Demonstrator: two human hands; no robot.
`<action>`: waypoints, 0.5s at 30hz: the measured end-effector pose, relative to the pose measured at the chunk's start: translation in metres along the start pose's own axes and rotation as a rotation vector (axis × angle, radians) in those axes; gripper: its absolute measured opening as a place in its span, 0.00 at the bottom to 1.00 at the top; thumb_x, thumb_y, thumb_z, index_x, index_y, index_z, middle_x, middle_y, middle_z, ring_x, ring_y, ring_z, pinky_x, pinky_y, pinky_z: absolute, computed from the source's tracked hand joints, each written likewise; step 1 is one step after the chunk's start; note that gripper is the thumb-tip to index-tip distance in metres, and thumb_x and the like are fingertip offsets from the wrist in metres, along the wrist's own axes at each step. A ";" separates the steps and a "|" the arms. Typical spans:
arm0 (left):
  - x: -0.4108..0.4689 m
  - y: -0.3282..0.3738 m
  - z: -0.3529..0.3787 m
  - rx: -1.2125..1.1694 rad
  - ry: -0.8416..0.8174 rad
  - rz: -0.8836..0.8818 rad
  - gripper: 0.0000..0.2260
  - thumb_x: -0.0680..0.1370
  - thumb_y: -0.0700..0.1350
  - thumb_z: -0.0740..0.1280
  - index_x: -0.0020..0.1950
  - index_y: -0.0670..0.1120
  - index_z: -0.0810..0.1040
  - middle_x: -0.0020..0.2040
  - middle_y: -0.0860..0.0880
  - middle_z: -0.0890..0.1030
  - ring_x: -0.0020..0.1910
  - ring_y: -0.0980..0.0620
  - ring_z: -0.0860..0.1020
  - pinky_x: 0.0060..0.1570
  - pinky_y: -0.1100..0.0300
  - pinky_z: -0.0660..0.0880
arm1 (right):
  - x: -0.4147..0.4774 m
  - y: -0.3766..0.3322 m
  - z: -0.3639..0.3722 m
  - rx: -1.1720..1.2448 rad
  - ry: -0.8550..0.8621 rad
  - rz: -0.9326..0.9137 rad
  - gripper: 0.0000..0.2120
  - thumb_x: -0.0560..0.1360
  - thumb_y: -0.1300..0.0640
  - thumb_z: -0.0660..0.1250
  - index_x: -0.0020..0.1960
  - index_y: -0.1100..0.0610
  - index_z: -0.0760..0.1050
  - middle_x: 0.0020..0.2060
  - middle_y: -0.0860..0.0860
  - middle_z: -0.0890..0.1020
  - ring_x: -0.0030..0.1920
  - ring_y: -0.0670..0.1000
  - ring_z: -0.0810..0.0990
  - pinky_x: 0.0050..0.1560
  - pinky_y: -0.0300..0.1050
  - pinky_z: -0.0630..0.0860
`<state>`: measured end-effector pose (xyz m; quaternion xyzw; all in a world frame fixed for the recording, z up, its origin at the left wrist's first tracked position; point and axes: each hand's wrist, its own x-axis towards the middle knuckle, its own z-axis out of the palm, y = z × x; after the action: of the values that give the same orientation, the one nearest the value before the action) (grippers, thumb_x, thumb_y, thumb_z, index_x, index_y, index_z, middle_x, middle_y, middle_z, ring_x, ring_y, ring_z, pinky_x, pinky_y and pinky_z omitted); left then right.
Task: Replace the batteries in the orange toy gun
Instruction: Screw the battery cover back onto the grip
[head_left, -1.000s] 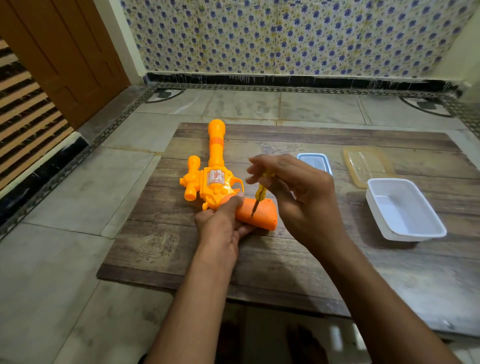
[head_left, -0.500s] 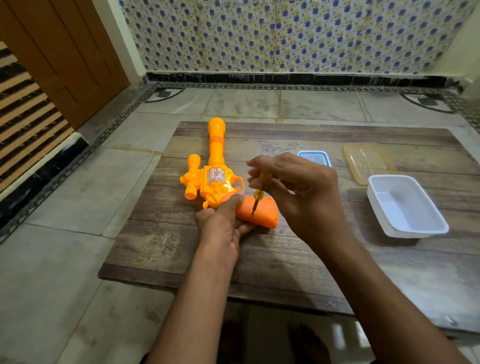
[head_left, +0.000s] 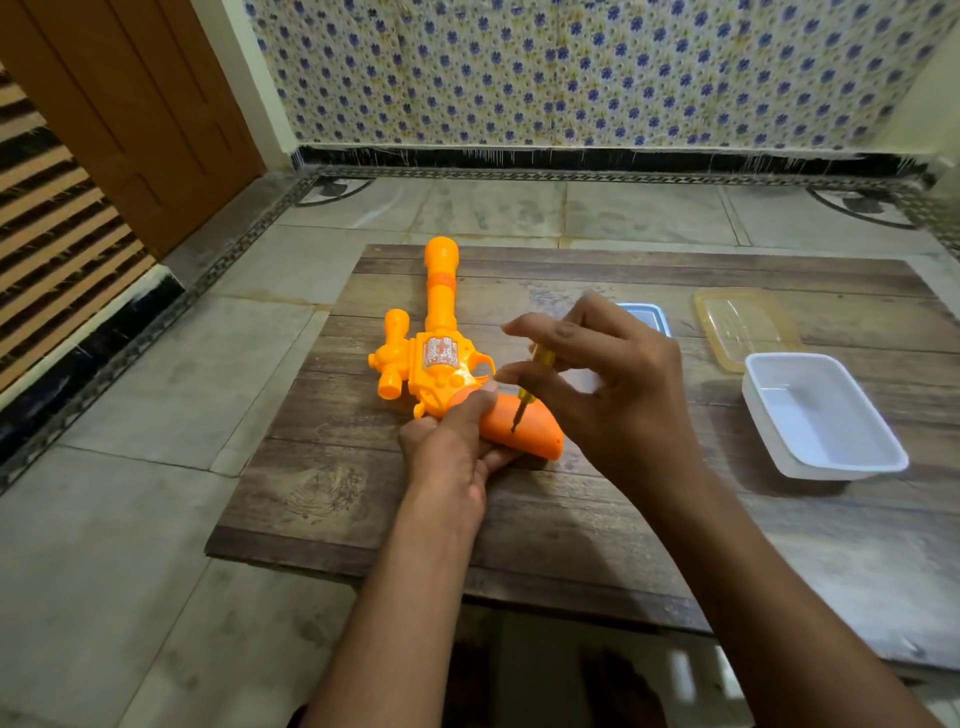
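The orange toy gun (head_left: 439, 358) lies flat on the low wooden table (head_left: 597, 509), barrel pointing away from me. My left hand (head_left: 454, 447) presses down on its grip, thumb on top. My right hand (head_left: 602, 384) holds a small yellow screwdriver (head_left: 530, 387) nearly upright, with its tip on the darker orange grip (head_left: 535, 434). The index and middle fingers of that hand are spread out. No batteries are visible.
A white plastic tub (head_left: 821, 415) stands at the right, with a clear yellowish lid (head_left: 743, 327) behind it. A small blue-rimmed box (head_left: 649, 314) peeks out behind my right hand. Around the table is tiled floor, with a wooden door at far left.
My right hand's fingers have opened out around the screwdriver handle, as in a turning motion. The screwdriver tip stays on the grip. My left hand and the gun have not moved.
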<state>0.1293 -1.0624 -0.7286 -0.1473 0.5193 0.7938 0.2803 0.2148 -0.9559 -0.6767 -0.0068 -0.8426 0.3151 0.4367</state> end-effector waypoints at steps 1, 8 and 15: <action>0.000 0.000 0.000 -0.003 -0.001 0.003 0.20 0.74 0.35 0.76 0.64 0.41 0.76 0.58 0.35 0.83 0.55 0.34 0.84 0.45 0.31 0.82 | 0.000 0.000 0.001 -0.019 0.014 -0.001 0.12 0.74 0.58 0.77 0.56 0.60 0.85 0.40 0.55 0.80 0.39 0.51 0.82 0.43 0.40 0.78; 0.000 0.001 0.001 -0.007 0.012 -0.010 0.18 0.75 0.35 0.75 0.63 0.40 0.77 0.58 0.34 0.83 0.57 0.34 0.83 0.41 0.35 0.83 | -0.003 0.001 -0.004 0.234 -0.091 0.086 0.14 0.77 0.70 0.70 0.62 0.63 0.82 0.50 0.54 0.86 0.52 0.50 0.86 0.53 0.54 0.83; -0.004 0.006 0.003 0.008 0.017 -0.025 0.13 0.76 0.34 0.74 0.58 0.42 0.77 0.57 0.35 0.83 0.56 0.34 0.83 0.36 0.39 0.83 | -0.002 0.001 0.002 0.078 0.002 0.059 0.12 0.77 0.57 0.74 0.59 0.61 0.84 0.44 0.55 0.81 0.45 0.51 0.82 0.46 0.46 0.78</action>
<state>0.1293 -1.0624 -0.7208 -0.1593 0.5229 0.7868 0.2865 0.2146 -0.9570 -0.6793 -0.0149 -0.8286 0.3604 0.4282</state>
